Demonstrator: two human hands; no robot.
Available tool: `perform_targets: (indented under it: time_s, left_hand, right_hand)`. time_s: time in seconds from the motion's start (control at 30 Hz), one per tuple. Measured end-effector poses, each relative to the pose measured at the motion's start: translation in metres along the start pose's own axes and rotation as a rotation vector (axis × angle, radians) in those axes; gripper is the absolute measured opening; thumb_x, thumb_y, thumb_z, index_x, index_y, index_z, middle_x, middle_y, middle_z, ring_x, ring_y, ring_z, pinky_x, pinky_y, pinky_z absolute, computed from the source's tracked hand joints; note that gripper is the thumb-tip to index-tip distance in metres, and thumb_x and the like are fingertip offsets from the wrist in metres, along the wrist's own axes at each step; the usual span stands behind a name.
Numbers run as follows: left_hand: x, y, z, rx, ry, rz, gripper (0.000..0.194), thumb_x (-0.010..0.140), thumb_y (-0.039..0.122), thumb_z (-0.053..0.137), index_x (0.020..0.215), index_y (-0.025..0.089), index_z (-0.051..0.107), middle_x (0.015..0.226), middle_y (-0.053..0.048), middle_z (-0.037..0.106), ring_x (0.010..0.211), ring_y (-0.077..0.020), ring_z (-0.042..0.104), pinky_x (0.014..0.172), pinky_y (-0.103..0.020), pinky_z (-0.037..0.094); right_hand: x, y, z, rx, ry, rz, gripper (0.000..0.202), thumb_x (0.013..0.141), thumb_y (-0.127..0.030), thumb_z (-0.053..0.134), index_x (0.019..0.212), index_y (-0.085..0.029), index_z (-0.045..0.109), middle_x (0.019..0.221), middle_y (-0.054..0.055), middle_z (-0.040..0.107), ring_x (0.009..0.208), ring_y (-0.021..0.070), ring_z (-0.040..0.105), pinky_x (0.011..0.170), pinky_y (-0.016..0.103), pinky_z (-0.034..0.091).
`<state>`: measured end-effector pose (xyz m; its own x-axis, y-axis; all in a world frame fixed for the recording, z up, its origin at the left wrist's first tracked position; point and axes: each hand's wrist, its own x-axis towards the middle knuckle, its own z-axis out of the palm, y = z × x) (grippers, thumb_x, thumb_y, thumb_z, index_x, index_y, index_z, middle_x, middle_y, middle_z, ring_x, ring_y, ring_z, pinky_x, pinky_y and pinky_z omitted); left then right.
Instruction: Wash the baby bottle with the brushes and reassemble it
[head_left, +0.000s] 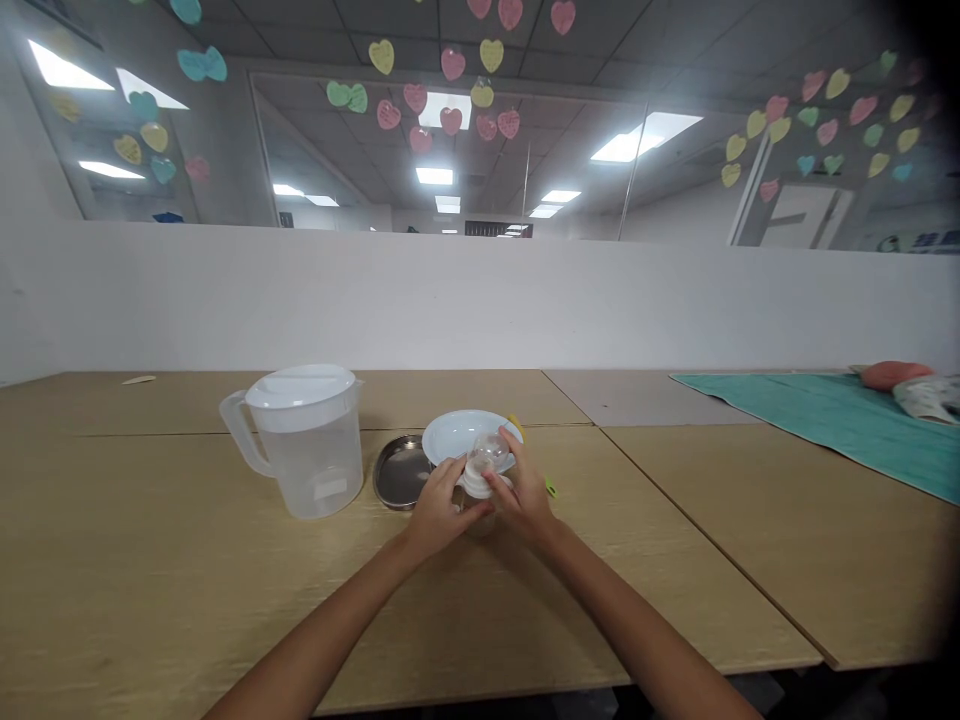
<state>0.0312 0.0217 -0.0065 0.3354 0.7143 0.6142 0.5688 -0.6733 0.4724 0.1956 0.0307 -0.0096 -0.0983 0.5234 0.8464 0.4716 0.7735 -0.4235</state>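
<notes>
In front of me stands a small baby bottle (478, 487) with a white collar; much of its body is hidden by my fingers. My left hand (441, 512) is closed around the bottle's left side, its thumb across the front. My right hand (528, 490) grips a clear domed cap (491, 450) at the bottle's top, thumb near the collar and fingers on the far side. The cap looks tilted; whether it touches the collar I cannot tell. Just behind the hands sits a white bowl (454, 432).
A lidded translucent pitcher (319, 455) stands left, beside a round metal tray (397, 475). Yellow (516, 425) and green (551, 487) items show partly behind my right hand. A teal cloth (817, 415) lies at right, with a pinkish-red item (894, 375) on it. A white wall (450, 300) rises behind.
</notes>
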Motion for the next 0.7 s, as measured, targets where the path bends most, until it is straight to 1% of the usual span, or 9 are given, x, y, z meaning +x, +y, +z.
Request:
perform_targets:
  time_s: [0.07, 0.17, 0.2, 0.23, 0.3, 0.37, 0.5, 0.57, 0.7]
  left_hand:
    - [0.0, 0.0, 0.0, -0.001, -0.012, -0.002, 0.062, 0.073, 0.05, 0.061, 0.125, 0.021, 0.043, 0.114, -0.009, 0.053, 0.105, -0.0248, 0.048, 0.091, -0.039, 0.038]
    - [-0.001, -0.001, 0.001, -0.002, -0.009, -0.008, 0.064, 0.073, 0.05, 0.061, 0.127, 0.021, 0.041, 0.118, -0.009, 0.052, 0.109, -0.0253, 0.046, 0.093, -0.039, 0.037]
    - [-0.001, -0.001, 0.001, 0.0, -0.009, -0.009, 0.065, 0.073, 0.051, 0.061, 0.127, 0.021, 0.041, 0.119, -0.01, 0.051, 0.11, -0.0254, 0.046, 0.094, -0.039, 0.037]
    - [-0.001, -0.001, 0.001, 0.002, -0.011, -0.01, 0.065, 0.073, 0.051, 0.06, 0.127, 0.021, 0.04, 0.12, -0.01, 0.051, 0.111, -0.0253, 0.046, 0.094, -0.039, 0.036]
    - [-0.002, -0.002, 0.001, 0.007, -0.015, -0.015, 0.065, 0.074, 0.051, 0.06, 0.127, 0.021, 0.04, 0.122, -0.009, 0.05, 0.113, -0.0248, 0.045, 0.095, -0.038, 0.036]
    - [-0.002, -0.002, 0.001, 0.014, -0.022, -0.025, 0.065, 0.074, 0.052, 0.059, 0.127, 0.021, 0.039, 0.123, -0.009, 0.049, 0.113, -0.0245, 0.045, 0.095, -0.038, 0.036]
    - [-0.002, -0.002, 0.0, 0.015, -0.029, -0.031, 0.065, 0.075, 0.052, 0.058, 0.128, 0.021, 0.037, 0.123, -0.01, 0.048, 0.113, -0.0248, 0.045, 0.094, -0.037, 0.037]
    - [-0.002, -0.002, 0.001, 0.011, -0.028, -0.02, 0.064, 0.075, 0.051, 0.058, 0.128, 0.021, 0.037, 0.123, -0.01, 0.048, 0.113, -0.025, 0.045, 0.095, -0.038, 0.037]
    - [-0.002, -0.003, 0.001, 0.015, -0.022, -0.005, 0.064, 0.075, 0.051, 0.058, 0.128, 0.021, 0.038, 0.124, -0.01, 0.048, 0.115, -0.0258, 0.044, 0.096, -0.039, 0.036]
  right_hand:
    - [0.001, -0.001, -0.002, 0.062, 0.107, 0.041, 0.056, 0.085, -0.038, 0.049, 0.134, -0.018, 0.032, 0.126, 0.013, 0.048, 0.114, 0.0241, 0.047, 0.095, 0.039, 0.041]
    - [0.008, 0.0, -0.007, 0.154, 0.322, 0.138, 0.058, 0.084, -0.038, 0.05, 0.135, -0.017, 0.029, 0.125, 0.014, 0.046, 0.113, 0.0238, 0.048, 0.093, 0.039, 0.042]
    - [0.012, 0.002, -0.009, 0.162, 0.368, 0.175, 0.058, 0.084, -0.037, 0.05, 0.135, -0.018, 0.03, 0.124, 0.014, 0.047, 0.11, 0.023, 0.05, 0.091, 0.038, 0.043]
    - [0.015, 0.004, -0.01, 0.157, 0.385, 0.206, 0.056, 0.084, -0.037, 0.05, 0.134, -0.018, 0.032, 0.123, 0.014, 0.047, 0.106, 0.0219, 0.051, 0.089, 0.037, 0.044]
    - [0.02, 0.013, -0.011, 0.137, 0.337, 0.257, 0.051, 0.084, -0.035, 0.05, 0.13, -0.019, 0.039, 0.122, 0.014, 0.046, 0.098, 0.0192, 0.054, 0.084, 0.034, 0.047]
    - [0.022, 0.023, -0.009, 0.143, 0.235, 0.293, 0.046, 0.083, -0.033, 0.049, 0.126, -0.019, 0.045, 0.122, 0.013, 0.045, 0.091, 0.0169, 0.056, 0.079, 0.033, 0.049]
    - [0.019, 0.042, -0.002, 0.216, 0.061, 0.332, 0.045, 0.077, -0.023, 0.049, 0.122, -0.019, 0.051, 0.127, 0.013, 0.042, 0.079, 0.0134, 0.057, 0.074, 0.031, 0.051]
    - [0.017, 0.046, 0.001, 0.223, 0.002, 0.32, 0.046, 0.075, -0.018, 0.047, 0.121, -0.02, 0.054, 0.127, 0.012, 0.042, 0.077, 0.012, 0.056, 0.074, 0.031, 0.05]
    - [0.016, 0.046, 0.003, 0.179, -0.081, 0.227, 0.05, 0.074, -0.01, 0.039, 0.121, -0.022, 0.054, 0.115, 0.009, 0.05, 0.081, 0.0127, 0.055, 0.079, 0.032, 0.049]
